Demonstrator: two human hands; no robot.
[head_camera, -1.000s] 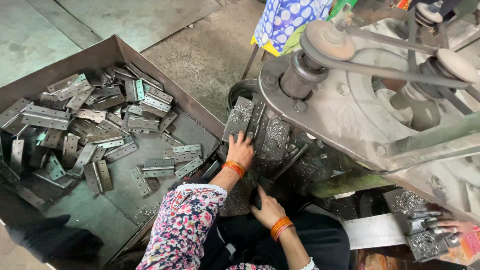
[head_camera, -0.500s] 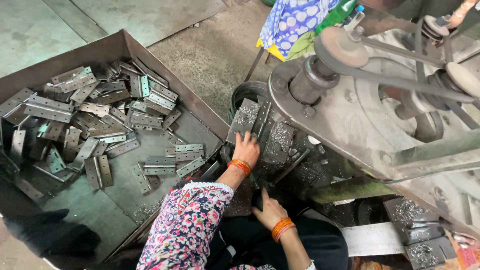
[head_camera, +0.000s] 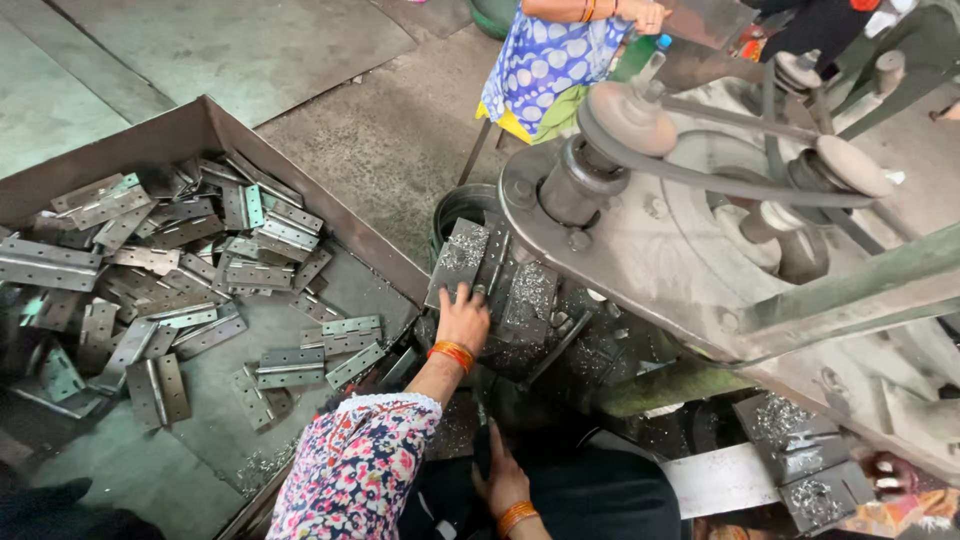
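My left hand (head_camera: 464, 318) wears an orange bangle (head_camera: 452, 354) below a pink-and-navy floral sleeve (head_camera: 358, 468). Grey steel hinges (head_camera: 180, 290) fill the brown tray (head_camera: 330, 215). At one o'clock, blue-and-white patterned cloth (head_camera: 548, 62).

Left hand (head_camera: 463, 318) outstretched (right hand (head_camera: 503, 478) low).

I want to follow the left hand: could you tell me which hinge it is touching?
The left hand rests on the shaving-covered hinge propped open under the machine, alone outside the tray of loose hinges.

pkgs: none | labels: none | signs: none | screens: none
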